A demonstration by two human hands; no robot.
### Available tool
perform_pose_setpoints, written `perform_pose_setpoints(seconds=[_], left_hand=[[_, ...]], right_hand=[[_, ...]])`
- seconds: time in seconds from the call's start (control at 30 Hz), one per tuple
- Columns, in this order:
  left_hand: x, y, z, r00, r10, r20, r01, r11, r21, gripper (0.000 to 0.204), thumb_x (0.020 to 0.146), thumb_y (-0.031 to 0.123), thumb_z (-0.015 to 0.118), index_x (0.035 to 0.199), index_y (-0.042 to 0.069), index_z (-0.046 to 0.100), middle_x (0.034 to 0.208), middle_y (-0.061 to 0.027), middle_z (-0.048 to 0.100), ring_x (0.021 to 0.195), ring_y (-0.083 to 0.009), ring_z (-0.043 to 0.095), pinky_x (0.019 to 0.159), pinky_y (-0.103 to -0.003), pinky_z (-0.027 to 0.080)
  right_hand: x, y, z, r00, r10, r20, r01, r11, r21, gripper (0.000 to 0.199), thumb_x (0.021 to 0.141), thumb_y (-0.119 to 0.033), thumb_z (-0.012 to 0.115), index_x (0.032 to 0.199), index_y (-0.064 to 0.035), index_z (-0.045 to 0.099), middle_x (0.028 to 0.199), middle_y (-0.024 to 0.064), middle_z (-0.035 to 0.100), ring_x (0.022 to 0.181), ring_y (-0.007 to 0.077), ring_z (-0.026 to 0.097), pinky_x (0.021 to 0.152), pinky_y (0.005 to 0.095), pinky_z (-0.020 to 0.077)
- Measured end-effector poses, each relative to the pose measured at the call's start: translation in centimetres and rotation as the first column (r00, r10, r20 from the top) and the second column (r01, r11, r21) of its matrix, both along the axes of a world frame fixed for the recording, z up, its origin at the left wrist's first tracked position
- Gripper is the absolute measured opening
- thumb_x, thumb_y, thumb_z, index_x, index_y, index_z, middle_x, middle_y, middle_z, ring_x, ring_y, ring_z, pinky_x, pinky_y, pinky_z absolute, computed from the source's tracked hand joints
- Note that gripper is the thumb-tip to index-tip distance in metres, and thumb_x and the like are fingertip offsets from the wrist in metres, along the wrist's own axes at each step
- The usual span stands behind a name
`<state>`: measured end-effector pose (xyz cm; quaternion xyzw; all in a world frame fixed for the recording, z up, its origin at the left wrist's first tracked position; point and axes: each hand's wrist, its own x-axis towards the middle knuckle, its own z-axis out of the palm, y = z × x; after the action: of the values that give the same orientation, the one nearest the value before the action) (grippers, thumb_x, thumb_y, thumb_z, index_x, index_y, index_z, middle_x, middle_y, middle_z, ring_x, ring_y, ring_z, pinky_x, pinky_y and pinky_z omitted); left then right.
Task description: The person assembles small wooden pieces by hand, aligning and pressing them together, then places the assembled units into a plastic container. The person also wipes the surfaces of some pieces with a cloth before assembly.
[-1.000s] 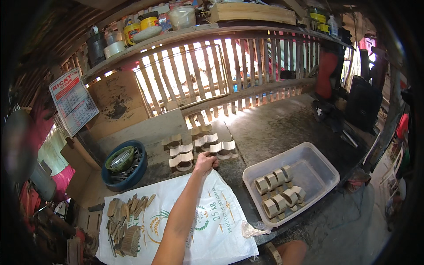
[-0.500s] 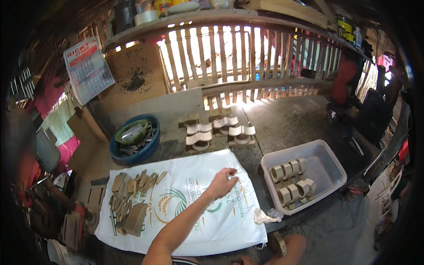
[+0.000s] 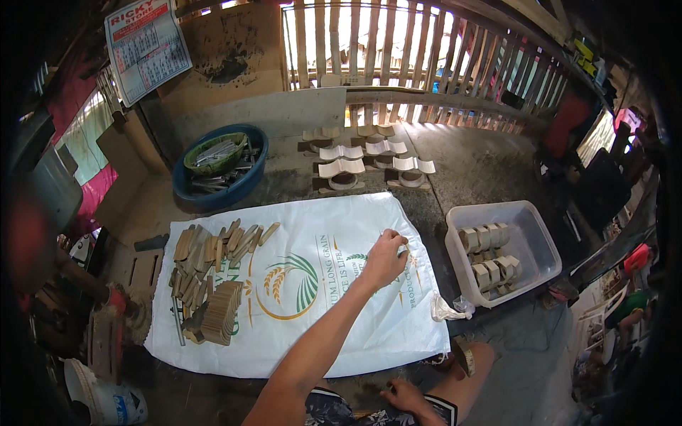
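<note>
Nearest, just short of the white sack's (image 3: 383, 344) front edge, the right hand (image 3: 406, 394) is low by the lap, its grip unclear; the left hand (image 3: 387, 259) is over the sack's right half, fingers curled narrow, anything pinched between them impossible to tell. The sack, spread along the bench's (image 3: 490, 170) front, should be light, limp and slippery, best gripped at a corner. Beyond its right edge sits a translucent tub (image 3: 529, 248), and curved-top wooden pieces (image 3: 341, 168) stand farther back.

Counting six wavy-topped pieces (image 3: 341, 168), one white sack (image 3: 383, 323), one clear tub (image 3: 529, 245), one blue basin (image 3: 220, 199), one green bowl (image 3: 213, 168)!
</note>
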<state>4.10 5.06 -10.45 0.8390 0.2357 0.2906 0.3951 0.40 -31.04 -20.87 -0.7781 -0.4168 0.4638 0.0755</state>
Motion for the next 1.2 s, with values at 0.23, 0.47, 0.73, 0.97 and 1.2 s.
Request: perform_pose_setpoints(seconds=[0.23, 0.47, 0.73, 0.97, 1.2], left_hand=[[0.0, -0.6, 0.1, 0.999, 0.013, 0.037, -0.015, 0.999, 0.049, 0.023, 0.089, 0.009, 0.068, 0.109, -0.001, 0.069, 0.119, -0.0183, 0.059, 0.106, -0.0373, 0.063, 0.094, -0.044, 0.052], [0.1, -0.9, 0.5, 1.000, 0.023, 0.011, -0.023, 0.997, 0.080, 0.023, 0.088, 0.009, 0.068, 0.108, -0.001, 0.067, 0.119, -0.0189, 0.059, 0.107, -0.0382, 0.063, 0.094, -0.044, 0.051], [0.2, -1.4, 0.6, 0.999, 0.036, 0.030, -0.040, 0.987, 0.156, 0.023, 0.088, 0.008, 0.066, 0.109, -0.001, 0.068, 0.119, -0.0189, 0.060, 0.107, -0.0385, 0.063, 0.094, -0.044, 0.051], [1.0, 1.1, 0.3, 0.998, 0.060, -0.013, -0.062, 0.972, -0.227, 0.035, 0.092, 0.017, 0.068, 0.121, -0.002, 0.066, 0.116, -0.0154, 0.065, 0.098, -0.0272, 0.067, 0.090, -0.038, 0.053], [6.1, 10.8, 2.3, 0.906, 0.365, 0.215, -0.079, 0.645, -0.760, 0.053, 0.104, 0.044, 0.056, 0.131, -0.001, 0.058, 0.110, -0.0085, 0.065, 0.090, -0.0165, 0.065, 0.076, -0.030, 0.055]], right_hand=[[0.0, -0.4, -1.4, 1.000, -0.004, -0.014, 0.005, 0.999, 0.051, 0.059, 0.093, -0.049, 0.065, 0.121, 0.0032, 0.064, 0.121, 0.0282, 0.065, 0.113, 0.0464, 0.062, 0.096, 0.0508, 0.0503], [-0.9, 0.2, 0.2, 0.994, -0.058, -0.096, 0.073, 0.984, 0.160, 0.047, 0.094, -0.040, 0.066, 0.116, 0.0014, 0.063, 0.111, 0.0291, 0.065, 0.107, 0.0465, 0.063, 0.089, 0.0502, 0.0514], [-1.6, -0.1, -0.5, 0.994, -0.053, -0.095, 0.080, 0.948, 0.308, 0.039, 0.093, -0.036, 0.064, 0.105, 0.0010, 0.066, 0.096, 0.0270, 0.067, 0.093, 0.0469, 0.064, 0.082, 0.0516, 0.0517], [2.2, 2.8, 14.4, 0.802, 0.433, -0.411, -0.280, 0.881, 0.382, 0.038, 0.093, -0.034, 0.066, 0.111, -0.0008, 0.068, 0.095, 0.0222, 0.072, 0.093, 0.0367, 0.071, 0.081, 0.0441, 0.0559], [15.6, 11.7, 32.5, 0.892, 0.369, -0.261, -0.049, 0.654, 0.755, 0.041, 0.090, -0.021, 0.076, 0.124, -0.0014, 0.066, 0.100, 0.0080, 0.073, 0.092, 0.0193, 0.070, 0.080, 0.0351, 0.0551]])
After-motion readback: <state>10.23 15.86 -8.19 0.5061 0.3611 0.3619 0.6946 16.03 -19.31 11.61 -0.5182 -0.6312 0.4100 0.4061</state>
